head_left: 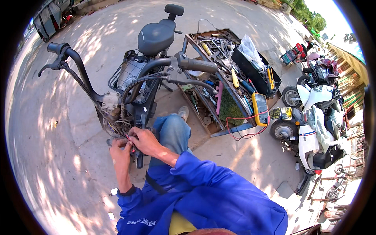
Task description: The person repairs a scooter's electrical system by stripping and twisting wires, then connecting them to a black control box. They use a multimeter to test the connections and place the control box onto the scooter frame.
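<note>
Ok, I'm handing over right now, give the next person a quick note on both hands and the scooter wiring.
Left hand: fingers pinched on the wire bundle below the scooter's steering column.
Right hand: gripping the same wires from the other side, beside a red lead.
Front cover is off and the wiring hangs exposed.
Yellow multimeter lies on the tool cart, out of hand.
Wires not yet tucked back; whether any joint is finished cannot be told.

Two hands, left hand (120, 150) and right hand (145, 141), at one electric bike (133, 82); beside it one tool cart (231, 78), one yellow multimeter (260, 108), two white scooters (317, 129)

Both hands (133, 145) on scooter wiring (121, 126)
</note>
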`<state>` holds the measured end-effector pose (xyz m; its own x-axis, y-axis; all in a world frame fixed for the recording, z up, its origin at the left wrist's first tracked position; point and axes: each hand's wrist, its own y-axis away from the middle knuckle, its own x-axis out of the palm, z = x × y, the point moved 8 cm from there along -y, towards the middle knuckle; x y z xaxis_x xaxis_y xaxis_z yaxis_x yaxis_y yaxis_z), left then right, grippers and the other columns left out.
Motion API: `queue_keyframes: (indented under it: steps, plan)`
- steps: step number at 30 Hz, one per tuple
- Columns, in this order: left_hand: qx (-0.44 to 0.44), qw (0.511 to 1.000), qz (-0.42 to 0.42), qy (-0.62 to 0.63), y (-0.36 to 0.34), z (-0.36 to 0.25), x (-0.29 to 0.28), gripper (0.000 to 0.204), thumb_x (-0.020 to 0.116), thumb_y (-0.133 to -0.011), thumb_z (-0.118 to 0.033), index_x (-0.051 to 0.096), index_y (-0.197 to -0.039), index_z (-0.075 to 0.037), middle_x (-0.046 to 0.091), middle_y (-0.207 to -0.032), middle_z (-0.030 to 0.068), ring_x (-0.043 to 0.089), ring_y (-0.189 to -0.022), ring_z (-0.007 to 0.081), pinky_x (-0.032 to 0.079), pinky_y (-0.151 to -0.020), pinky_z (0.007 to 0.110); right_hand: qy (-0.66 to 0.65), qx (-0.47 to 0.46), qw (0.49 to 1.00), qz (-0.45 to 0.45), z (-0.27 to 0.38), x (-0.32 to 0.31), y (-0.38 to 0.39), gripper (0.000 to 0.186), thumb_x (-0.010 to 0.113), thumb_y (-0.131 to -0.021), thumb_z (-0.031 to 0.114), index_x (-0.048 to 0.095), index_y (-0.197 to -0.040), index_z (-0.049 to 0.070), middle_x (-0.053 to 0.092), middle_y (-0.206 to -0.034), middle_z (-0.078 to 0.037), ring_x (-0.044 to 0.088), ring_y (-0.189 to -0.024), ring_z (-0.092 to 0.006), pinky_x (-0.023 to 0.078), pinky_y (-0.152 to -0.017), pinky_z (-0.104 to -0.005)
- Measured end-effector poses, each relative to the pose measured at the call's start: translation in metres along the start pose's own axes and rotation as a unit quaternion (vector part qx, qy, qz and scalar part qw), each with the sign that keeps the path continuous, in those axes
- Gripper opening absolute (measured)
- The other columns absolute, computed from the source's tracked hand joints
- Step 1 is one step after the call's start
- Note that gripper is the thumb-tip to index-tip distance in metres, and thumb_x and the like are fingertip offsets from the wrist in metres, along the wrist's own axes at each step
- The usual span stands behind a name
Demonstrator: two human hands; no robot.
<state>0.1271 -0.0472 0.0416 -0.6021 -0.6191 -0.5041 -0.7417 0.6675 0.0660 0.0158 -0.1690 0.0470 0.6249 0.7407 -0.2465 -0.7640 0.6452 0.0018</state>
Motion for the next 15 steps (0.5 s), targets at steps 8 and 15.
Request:
queue_keyframes:
  steps: [8, 15]
  plan:
    - [-0.048, 0.998, -0.009, 0.037, -0.002, 0.004, 0.002, 0.019, 0.074, -0.086, -0.009, 0.074, -0.094, 0.008, 0.073, -0.09, 0.0157, 0.069, -0.078, 0.0208, 0.055, -0.069, 0.034, 0.008, -0.002, 1.0, -0.006, 0.007, -0.001, 0.003, 0.018, 0.066, -0.096, 0.014, 0.065, -0.108, 0.0, 0.073, -0.087, -0.022, 0.072, -0.08, -0.0388, 0.055, -0.072, -0.0442]
    - [-0.045, 0.996, -0.048, 0.055, -0.005, 0.014, 0.009, 0.018, 0.073, -0.087, -0.01, 0.072, -0.091, 0.007, 0.073, -0.078, 0.0111, 0.067, -0.069, 0.0145, 0.053, -0.063, 0.029, -0.01, -0.004, 1.0, -0.012, -0.002, 0.001, -0.001, 0.018, 0.067, -0.097, 0.013, 0.065, -0.107, -0.002, 0.074, -0.089, -0.021, 0.073, -0.081, -0.0357, 0.056, -0.072, -0.0423]
